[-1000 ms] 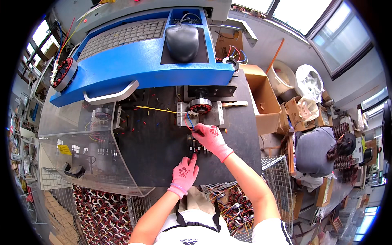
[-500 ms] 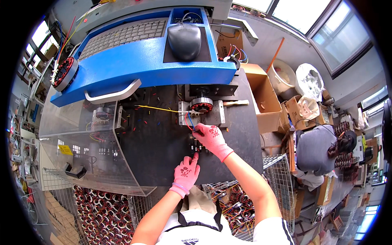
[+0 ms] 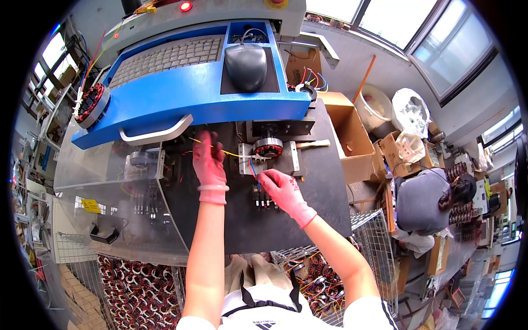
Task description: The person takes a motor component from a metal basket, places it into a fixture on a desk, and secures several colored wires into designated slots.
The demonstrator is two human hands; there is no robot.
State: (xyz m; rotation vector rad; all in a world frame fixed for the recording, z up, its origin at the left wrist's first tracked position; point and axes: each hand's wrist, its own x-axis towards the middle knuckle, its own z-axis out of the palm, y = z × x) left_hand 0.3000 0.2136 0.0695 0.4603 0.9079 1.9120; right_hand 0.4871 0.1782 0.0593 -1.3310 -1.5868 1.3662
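Observation:
My left hand (image 3: pixel 209 168), in a pink glove, reaches up to the yellow wire (image 3: pixel 231 154) with its fingers stretched and a little apart. It covers part of that wire, and its fingertips are slightly blurred. My right hand (image 3: pixel 282 190), also gloved in pink, is closed in a pinch on a thin blue wire (image 3: pixel 255 171) just above a small row of terminal clips (image 3: pixel 264 204). A red wire runs beside the blue one. These wires come from a round motor stator (image 3: pixel 268 148) with red windings, seated on a metal fixture (image 3: pixel 293 158).
Above the bench, a blue tray (image 3: pixel 203 109) carries a keyboard (image 3: pixel 170 59) and a black mouse (image 3: pixel 245 67). A clear guard (image 3: pixel 121 203) stands left, another stator (image 3: pixel 92 105) beside the tray. A brush handle (image 3: pixel 313 144) and cardboard box (image 3: pixel 352 135) lie right. Another person (image 3: pixel 423 198) sits further right.
My left hand has left the terminal clips and moved up and left to the yellow wire. My right hand stays near the clips, slightly lower, pinching the blue wire. The view has shifted slightly.

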